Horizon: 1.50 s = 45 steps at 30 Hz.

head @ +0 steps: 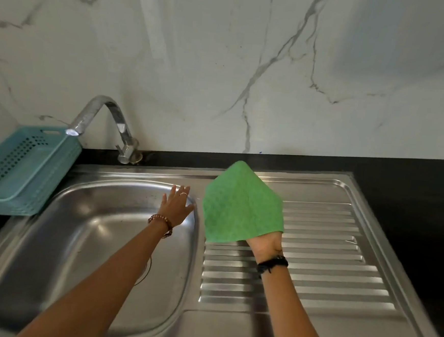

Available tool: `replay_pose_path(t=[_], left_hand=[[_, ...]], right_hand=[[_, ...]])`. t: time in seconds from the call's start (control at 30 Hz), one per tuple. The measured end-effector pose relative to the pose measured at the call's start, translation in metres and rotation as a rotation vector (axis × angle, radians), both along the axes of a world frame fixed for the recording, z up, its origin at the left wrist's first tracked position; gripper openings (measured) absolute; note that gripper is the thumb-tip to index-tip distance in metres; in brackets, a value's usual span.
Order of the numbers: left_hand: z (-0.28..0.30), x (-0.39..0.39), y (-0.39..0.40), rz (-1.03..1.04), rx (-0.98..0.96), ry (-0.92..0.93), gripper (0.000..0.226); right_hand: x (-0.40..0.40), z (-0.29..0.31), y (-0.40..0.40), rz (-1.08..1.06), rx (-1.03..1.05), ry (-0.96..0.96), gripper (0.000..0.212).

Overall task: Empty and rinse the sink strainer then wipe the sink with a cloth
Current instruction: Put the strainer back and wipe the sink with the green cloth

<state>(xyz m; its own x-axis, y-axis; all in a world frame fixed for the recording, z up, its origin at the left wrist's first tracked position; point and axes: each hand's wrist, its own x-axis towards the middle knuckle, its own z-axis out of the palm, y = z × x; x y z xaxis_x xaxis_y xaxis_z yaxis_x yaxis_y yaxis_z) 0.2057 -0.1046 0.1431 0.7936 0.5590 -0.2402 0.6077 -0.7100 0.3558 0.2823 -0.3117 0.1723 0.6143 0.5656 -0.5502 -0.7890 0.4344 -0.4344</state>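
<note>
Both forearms reach forward from the bottom edge, over the steel sink (50, 248) and its ribbed draining board (328, 256). We see the left hand (176, 208) above the far right corner of the basin, with the fingers straight and a little spread; it holds nothing. We cannot tell if the fingertips touch the rim or only hover near it. On this wrist sits a bracelet of brown beads (161, 223), and one finger carries a thin ring.

Our right hand (264, 244) is over the draining board and grips the lower edge of the green cloth (241, 209). This cloth stands up from the hand and covers the fingers, so we cannot see how they lie. Its top corner reaches the back rim of the sink unit. A black band (273, 262) goes around the right wrist.

Of the drain at the bottom of the basin, only a thin curved edge shows beside the left forearm; we cannot make out the strainer.

Behind the basin stands the curved metal tap (105, 122). At the left, a turquoise plastic basket (24, 168) rests on the dark counter (412, 196), before the white marbled wall (224, 62).
</note>
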Motion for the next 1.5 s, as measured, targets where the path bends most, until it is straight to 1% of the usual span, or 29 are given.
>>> replay_pose_path(t=[0.03,0.07,0.13,0.2,0.23,0.27,0.3,0.33,0.4,0.43,0.47,0.5,0.57,0.63,0.67,0.73,0.77,0.9,0.97,1.03,1.17,1.27,1.37,1.43,1.5], left_hand=[[-0.002,0.002,0.001,-0.008,0.007,0.021,0.062],[-0.004,0.003,0.002,-0.017,0.010,0.036,0.063],[-0.007,0.006,0.006,-0.031,0.012,0.039,0.067],[-0.010,0.010,0.012,-0.043,0.012,0.039,0.073],[-0.011,0.012,0.016,-0.054,0.017,0.050,0.077],[-0.013,0.014,0.019,-0.067,0.026,0.072,0.082],[-0.015,0.014,0.023,-0.075,0.034,0.094,0.088],[-0.017,0.015,0.028,-0.073,0.030,0.112,0.093],[-0.021,0.016,0.040,-0.054,-0.005,0.126,0.103],[-0.023,0.016,0.045,-0.053,-0.017,0.133,0.106],[-0.025,0.016,0.048,-0.057,-0.017,0.137,0.108],[-0.028,0.017,0.050,-0.061,-0.012,0.140,0.109],[-0.034,0.018,0.055,-0.063,-0.002,0.138,0.109],[-0.041,0.016,0.057,-0.059,-0.002,0.105,0.111],[-0.045,0.015,0.057,-0.058,-0.007,0.087,0.115],[-0.051,0.015,0.059,-0.052,-0.015,0.052,0.129],[-0.054,0.015,0.060,-0.049,-0.020,0.033,0.133],[-0.059,0.016,0.058,-0.033,-0.055,-0.005,0.132],[-0.062,0.019,0.057,-0.019,-0.063,-0.020,0.123],[-0.062,0.021,0.056,0.015,-0.074,-0.036,0.122],[-0.056,0.022,0.054,0.030,-0.163,-0.054,0.125],[-0.045,0.014,0.061,0.039,-0.297,-0.148,0.121],[-0.037,-0.002,0.069,0.102,-0.463,-0.325,0.109],[-0.035,-0.009,0.069,0.154,-0.469,-0.387,0.101],[-0.035,-0.013,0.066,0.195,-0.415,-0.381,0.096]], right_hand=[[0.002,-0.001,-0.004,-0.049,-0.002,-0.002,0.021],[0.008,0.002,-0.012,-0.128,0.070,0.027,0.017],[0.029,0.012,-0.033,-0.201,0.077,-0.016,0.035],[0.057,0.028,-0.057,-0.227,0.007,-0.169,0.052],[0.070,0.036,-0.065,-0.205,-0.041,-0.253,0.059],[0.084,0.039,-0.070,-0.165,-0.159,-0.345,0.058],[0.096,0.038,-0.069,-0.110,-0.313,-0.436,0.050],[0.108,0.031,-0.062,-0.019,-0.515,-0.526,0.043],[0.122,0.012,-0.039,0.289,-0.921,-0.717,0.039],[0.120,0.002,-0.025,0.474,-1.050,-0.855,0.043],[0.116,-0.011,-0.012,0.647,-1.133,-1.029,0.050],[0.113,-0.025,-0.001,0.754,-1.175,-1.178,0.060],[0.109,-0.047,0.012,0.827,-1.314,-1.358,0.075],[0.106,-0.064,0.017,0.834,-1.520,-1.487,0.080],[0.105,-0.070,0.020,0.819,-1.590,-1.522,0.081],[0.102,-0.076,0.028,0.759,-1.676,-1.539,0.082],[0.100,-0.078,0.033,0.735,-1.701,-1.542,0.083],[0.086,-0.081,0.057,0.693,-1.734,-1.511,0.089],[0.077,-0.082,0.071,0.669,-1.722,-1.525,0.088],[0.069,-0.082,0.086,0.665,-1.711,-1.540,0.086],[0.054,-0.084,0.110,0.667,-1.655,-1.600,0.083],[0.044,-0.086,0.124,0.689,-1.621,-1.652,0.085],[0.030,-0.088,0.147,0.738,-1.566,-1.733,0.084],[0.011,-0.089,0.177,0.807,-1.493,-1.847,0.077],[-0.013,-0.090,0.206,0.898,-1.398,-2.023,0.070]])
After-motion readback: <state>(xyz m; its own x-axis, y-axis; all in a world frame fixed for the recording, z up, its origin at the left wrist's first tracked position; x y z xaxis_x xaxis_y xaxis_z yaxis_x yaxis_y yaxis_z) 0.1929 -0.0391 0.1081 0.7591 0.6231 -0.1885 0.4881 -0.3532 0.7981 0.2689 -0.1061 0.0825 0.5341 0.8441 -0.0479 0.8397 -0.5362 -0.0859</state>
